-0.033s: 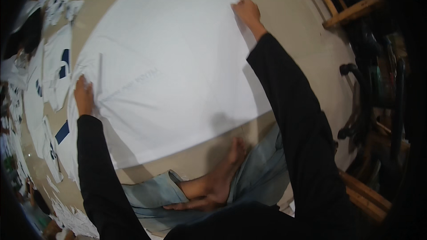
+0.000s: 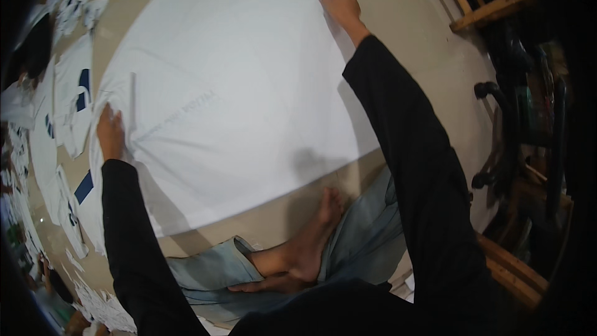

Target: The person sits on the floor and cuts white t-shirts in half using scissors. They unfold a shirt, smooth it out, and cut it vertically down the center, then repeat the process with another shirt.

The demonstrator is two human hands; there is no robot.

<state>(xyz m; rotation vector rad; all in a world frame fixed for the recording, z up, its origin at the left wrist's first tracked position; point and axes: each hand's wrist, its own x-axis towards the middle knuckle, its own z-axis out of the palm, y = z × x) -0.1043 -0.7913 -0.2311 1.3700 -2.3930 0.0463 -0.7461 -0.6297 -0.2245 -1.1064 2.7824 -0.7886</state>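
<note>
A large white sheet of cloth [image 2: 236,87] lies spread flat on the beige floor [image 2: 398,31] in front of me. My left hand [image 2: 111,132] rests flat on its left edge, fingers pointing away from me, beside a long crease. Stretched far forward, my right hand [image 2: 341,6] has its fingers curled over the sheet's far right edge. Both arms wear black long sleeves. I sit on the floor in light blue jeans [image 2: 367,236], with my bare feet [image 2: 305,249] crossed just below the sheet's near edge.
White cut pieces with dark blue patches [image 2: 69,102] lie overlapping along the left. Small white scraps [image 2: 93,305] litter the lower left. A wooden frame [image 2: 479,6] stands at the upper right, a dark wheeled chair base [image 2: 497,143] at the right, and a wooden bar [image 2: 513,274] at the lower right.
</note>
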